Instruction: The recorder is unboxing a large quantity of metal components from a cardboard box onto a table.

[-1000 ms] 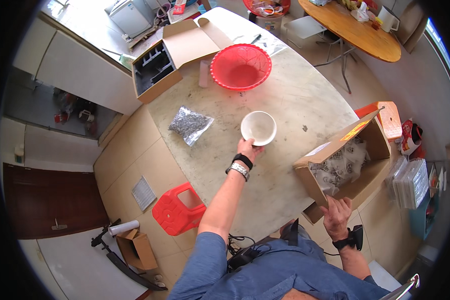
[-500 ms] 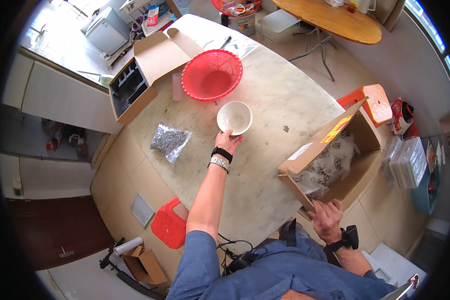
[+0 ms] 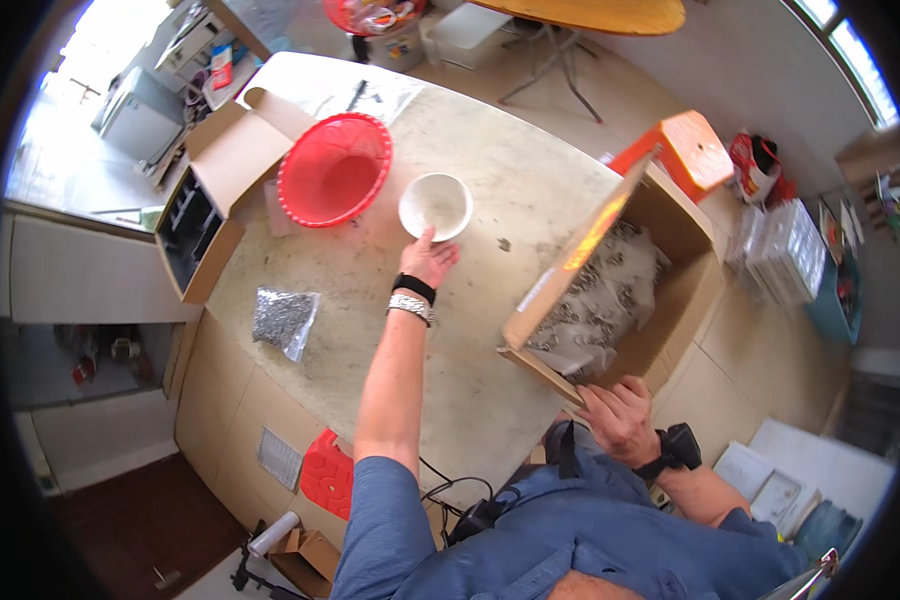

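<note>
A small white bowl [image 3: 436, 205] sits near the middle of a pale, stained surface [image 3: 470, 340], opening upward; whether it rests fully or is slightly raised, I cannot tell. The left hand [image 3: 428, 262] reaches out to it, gripping the near rim, thumb over the edge. No contents can be made out inside it.

To the bowl's right, at the person's side of the surface, stands an open cardboard carton [image 3: 685, 310]. The right hand [image 3: 618, 418] has its fingers hooked over the carton's near edge, holding it. Inside lie cloudy plastic bags [image 3: 610, 295] of small metallic-looking pieces. As far as I can judge, the opening of the carton is done, while those pieces remain bagged; whether any bag is unsealed is too fine to see.

Left of the bowl, well apart from both hands, a plump clear bag [image 3: 284, 320] of small grey pieces lies flat, apparently closed. Beyond it, just left of the bowl, is a red basin [image 3: 305, 180] with a scalloped rim and no visible contents. At the surface's left edge an open box [image 3: 210, 262] shows a dark insert [image 3: 188, 232].

Farther out, a red stool [image 3: 325, 475] stands at lower left, an orange stool [image 3: 685, 155] behind the carton.
</note>
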`<state>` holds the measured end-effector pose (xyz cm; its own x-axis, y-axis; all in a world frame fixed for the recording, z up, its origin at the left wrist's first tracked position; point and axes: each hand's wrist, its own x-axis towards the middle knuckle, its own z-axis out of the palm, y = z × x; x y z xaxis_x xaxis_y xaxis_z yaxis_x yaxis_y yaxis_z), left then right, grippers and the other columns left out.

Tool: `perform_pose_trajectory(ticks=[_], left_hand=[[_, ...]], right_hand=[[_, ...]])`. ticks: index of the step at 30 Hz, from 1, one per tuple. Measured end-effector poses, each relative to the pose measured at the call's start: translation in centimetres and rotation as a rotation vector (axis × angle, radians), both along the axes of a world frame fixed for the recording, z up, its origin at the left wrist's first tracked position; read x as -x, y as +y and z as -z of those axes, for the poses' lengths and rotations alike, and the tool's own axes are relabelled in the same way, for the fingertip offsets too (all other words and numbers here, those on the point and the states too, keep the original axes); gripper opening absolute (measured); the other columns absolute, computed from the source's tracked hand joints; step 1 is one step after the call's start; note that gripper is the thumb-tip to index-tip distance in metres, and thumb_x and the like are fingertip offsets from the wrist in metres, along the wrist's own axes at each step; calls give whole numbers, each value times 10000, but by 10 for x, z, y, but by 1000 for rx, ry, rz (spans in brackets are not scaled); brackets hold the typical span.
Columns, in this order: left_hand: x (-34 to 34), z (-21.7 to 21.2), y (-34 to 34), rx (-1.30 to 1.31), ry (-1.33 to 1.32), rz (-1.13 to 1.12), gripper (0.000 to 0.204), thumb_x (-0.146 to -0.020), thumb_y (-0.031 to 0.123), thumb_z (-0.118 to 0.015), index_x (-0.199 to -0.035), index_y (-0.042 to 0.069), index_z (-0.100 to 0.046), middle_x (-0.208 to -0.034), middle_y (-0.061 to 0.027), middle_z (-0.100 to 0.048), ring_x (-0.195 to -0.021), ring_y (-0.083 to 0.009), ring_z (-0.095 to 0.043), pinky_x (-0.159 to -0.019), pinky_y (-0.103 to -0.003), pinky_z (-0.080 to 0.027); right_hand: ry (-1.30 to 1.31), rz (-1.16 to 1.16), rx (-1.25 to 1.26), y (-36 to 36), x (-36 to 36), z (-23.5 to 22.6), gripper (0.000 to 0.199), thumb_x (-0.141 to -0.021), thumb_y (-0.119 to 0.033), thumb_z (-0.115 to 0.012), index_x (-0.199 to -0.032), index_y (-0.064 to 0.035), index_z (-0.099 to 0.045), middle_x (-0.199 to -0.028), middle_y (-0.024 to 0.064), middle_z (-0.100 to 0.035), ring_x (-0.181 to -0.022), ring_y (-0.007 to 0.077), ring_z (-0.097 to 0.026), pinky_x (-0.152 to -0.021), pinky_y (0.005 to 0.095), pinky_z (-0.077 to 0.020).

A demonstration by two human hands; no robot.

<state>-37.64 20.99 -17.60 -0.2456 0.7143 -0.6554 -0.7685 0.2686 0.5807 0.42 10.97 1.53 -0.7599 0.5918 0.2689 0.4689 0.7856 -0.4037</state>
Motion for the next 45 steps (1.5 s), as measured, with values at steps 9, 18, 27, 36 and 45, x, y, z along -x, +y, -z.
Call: perform_pose_trajectory(ticks=[9,18,27,36,45], left_hand=[[-120,-171,-84,-283,331,192,637,-943,346,-529,-1423,2,-287,-1344,-208,-475,-1168,-271,-517,-989,-379,-391],[-168,-198,-109,-400,814,319,543,-899,244,-628,-1327,-45,-463,-1246,-165,-567,-1152,-198,-527,-963,-303,-410],[-175,-181,-100,-214,1074,165,436,-954,356,-560,-1190,-9,-597,-906,-72,-665,-783,-99,-540,-726,-260,-459],[-181,-181,-92,-202,1125,3,433,-975,361,-519,-998,-57,-630,-691,-41,-586,-652,-92,-443,-604,-281,-425],[-180,-178,-101,-141,1131,11,511,-969,361,-526,-691,-67,-561,-511,-108,-424,-503,-155,-352,-491,-356,-335]], right_hand=[[-19,38,-24,4,-5,0,428,-694,-146,-695,-1089,-4,-612,-948,74,-658,-712,177,-586,-766,336,-455],[31,-29,20,9,-7,-6,459,-710,-261,-734,-1075,-7,-620,-894,72,-663,-701,186,-591,-754,343,-454],[117,74,119,76,-26,-9,455,-753,-281,-721,-1087,-3,-586,-946,150,-636,-840,317,-600,-774,408,-473],[-310,480,228,187,-11,39,450,-761,-186,-727,-1100,48,-543,-1056,240,-599,-968,400,-606,-818,447,-512],[-518,529,364,197,-10,54,198,-741,-76,-650,-901,40,-661,-952,256,-653,-937,390,-637,-808,446,-534]])
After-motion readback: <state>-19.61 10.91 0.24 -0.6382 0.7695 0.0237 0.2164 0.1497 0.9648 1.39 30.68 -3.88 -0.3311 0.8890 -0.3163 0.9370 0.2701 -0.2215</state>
